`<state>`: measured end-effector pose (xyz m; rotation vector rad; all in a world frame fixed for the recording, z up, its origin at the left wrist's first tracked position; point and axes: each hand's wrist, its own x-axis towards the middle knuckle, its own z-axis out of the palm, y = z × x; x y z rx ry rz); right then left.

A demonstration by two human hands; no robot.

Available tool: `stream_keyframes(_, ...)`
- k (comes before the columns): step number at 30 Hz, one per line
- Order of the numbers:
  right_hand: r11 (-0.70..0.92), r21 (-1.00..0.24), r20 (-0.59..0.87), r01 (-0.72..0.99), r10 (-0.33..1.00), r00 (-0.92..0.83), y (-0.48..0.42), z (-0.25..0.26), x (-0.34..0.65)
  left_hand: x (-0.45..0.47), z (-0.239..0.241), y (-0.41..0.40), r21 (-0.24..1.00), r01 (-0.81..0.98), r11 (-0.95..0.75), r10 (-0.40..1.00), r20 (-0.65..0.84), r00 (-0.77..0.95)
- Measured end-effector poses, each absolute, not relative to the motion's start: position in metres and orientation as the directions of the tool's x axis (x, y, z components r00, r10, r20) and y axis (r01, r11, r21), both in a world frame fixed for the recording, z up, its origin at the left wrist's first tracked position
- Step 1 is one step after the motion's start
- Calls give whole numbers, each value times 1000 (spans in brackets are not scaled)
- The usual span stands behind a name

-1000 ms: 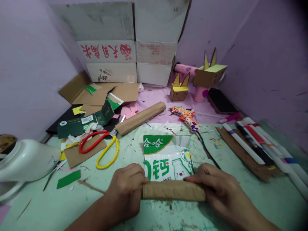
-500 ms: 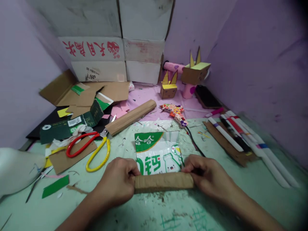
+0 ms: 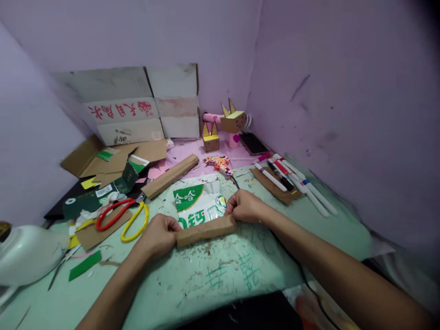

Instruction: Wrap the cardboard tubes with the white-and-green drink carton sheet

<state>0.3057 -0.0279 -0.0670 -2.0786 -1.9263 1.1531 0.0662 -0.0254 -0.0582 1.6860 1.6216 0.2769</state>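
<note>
A brown rolled cardboard tube (image 3: 205, 230) lies across the green table (image 3: 223, 279) in front of me. My left hand (image 3: 158, 235) is closed round its left end and my right hand (image 3: 244, 206) is closed on its right end. The tube rests on the near edge of a green and white printed plastic bag (image 3: 197, 200). Beyond the bag lies a second, longer cardboard tube (image 3: 171, 175).
Red and yellow scissors (image 3: 123, 218) lie on cardboard scraps at the left, beside a white object (image 3: 27, 254). A patterned glue gun (image 3: 220, 164), markers (image 3: 292, 178) on a cardboard strip, a phone (image 3: 252, 143), small cardboard figures (image 3: 223, 128) and folded boxes (image 3: 134, 107) stand further back.
The view has pulled back and tilted up, showing more of the walls. Both hands stay on the tube's ends; the tube now sits slanted, right end higher.
</note>
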Motion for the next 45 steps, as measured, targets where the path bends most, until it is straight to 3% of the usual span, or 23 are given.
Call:
stream_keyframes(4, -153, -593, -406, 791, 904, -130, -29, -74, 310, 67, -58, -28, 674, 733, 88, 941, -299, 162)
stream_keyframes(8, -45, -708, -244, 705, 952, -185, -39, -82, 315, 63, -63, -30, 737, 674, 59, 949, -250, 190)
stream_keyframes(14, 36, -889, 15, 457, 999, -51, -60, -84, 318, 62, -63, -39, 874, 486, 22, 986, -100, 135)
stream_keyframes(19, 77, -971, 75, 228, 997, -19, -67, -75, 309, 65, -55, -41, 955, 295, -20, 1000, 16, 17)
stream_keyframes(24, 109, -993, 113, 44, 991, 76, -61, -72, 285, 69, -54, -44, 998, 64, 0, 997, 5, -72)
stream_keyframes(30, 89, -996, 86, -11, 985, 152, -51, -73, 274, 68, -52, -47, 987, -144, 70, 998, -68, 18)
stream_keyframes(35, 72, -997, 69, -17, 985, 161, -56, -75, 276, 70, -55, -53, 986, -72, 150, 976, -135, 172)
stream_keyframes(45, 95, -992, 99, 78, 993, 57, -58, -65, 264, 85, -51, -49, 999, -31, 24, 990, -20, 139)
